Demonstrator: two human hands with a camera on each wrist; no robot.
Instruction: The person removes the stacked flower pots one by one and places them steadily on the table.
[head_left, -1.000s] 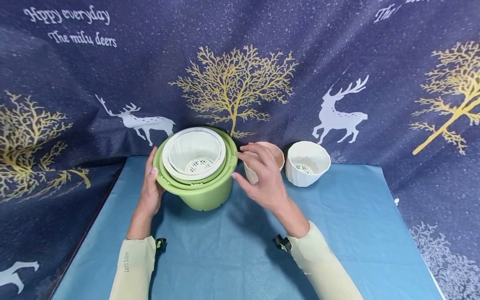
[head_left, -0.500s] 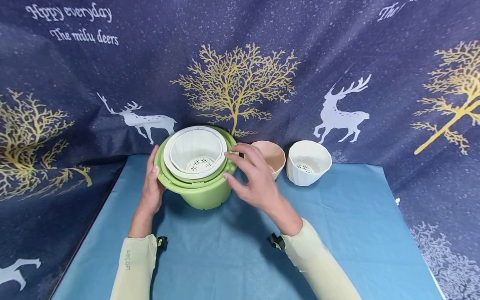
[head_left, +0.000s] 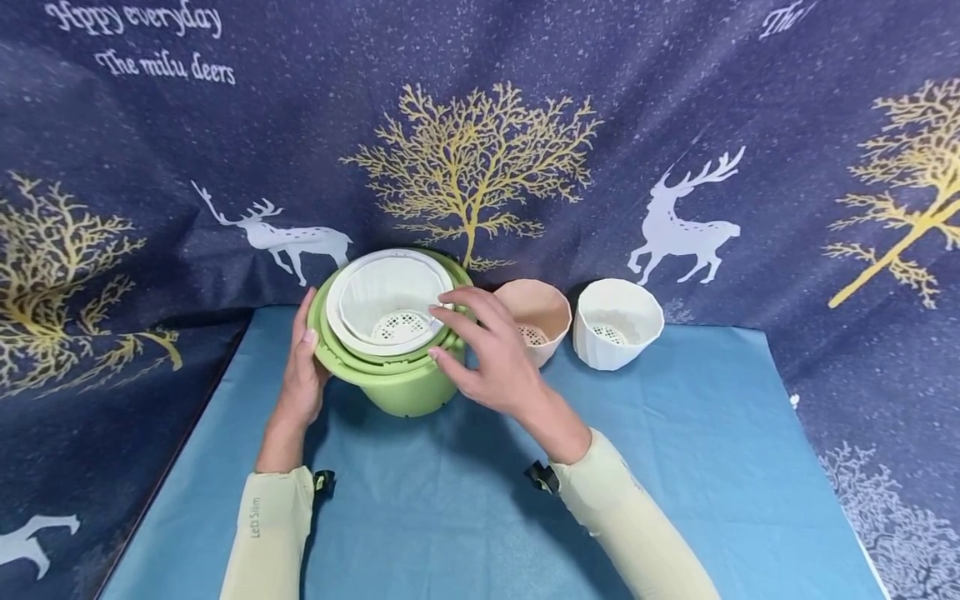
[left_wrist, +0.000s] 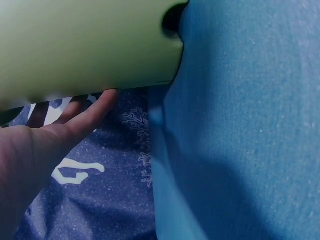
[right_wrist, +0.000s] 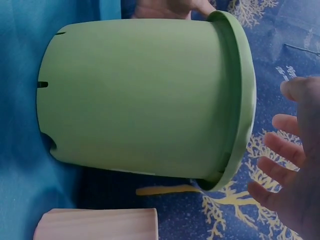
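Observation:
A green flowerpot (head_left: pixel 412 392) stands at the left of the table with further pots nested in it. A second green rim shows inside, then a white flowerpot (head_left: pixel 393 292) with a perforated bottom; an inner rim suggests another white pot within it. My left hand (head_left: pixel 302 379) holds the left side of the large green flowerpot at its rim, and the left wrist view shows fingers (left_wrist: pixel 97 110) against its wall. Above the right side of the nested rims is my right hand (head_left: pixel 495 354), fingers spread and slightly bent, near the white rim. Whether they touch it I cannot tell.
A pinkish faceted flowerpot (head_left: pixel 542 304) stands just behind my right hand. To its right is a white faceted flowerpot (head_left: pixel 618 312). Blue cloth (head_left: pixel 465 517) covers the table, and a dark blue printed curtain (head_left: pixel 510 58) hangs directly behind the pots.
My right hand has moved left, from beside the green flowerpot to over the nested rims, uncovering more of the pinkish flowerpot. The left hand and the pots have stayed in place.

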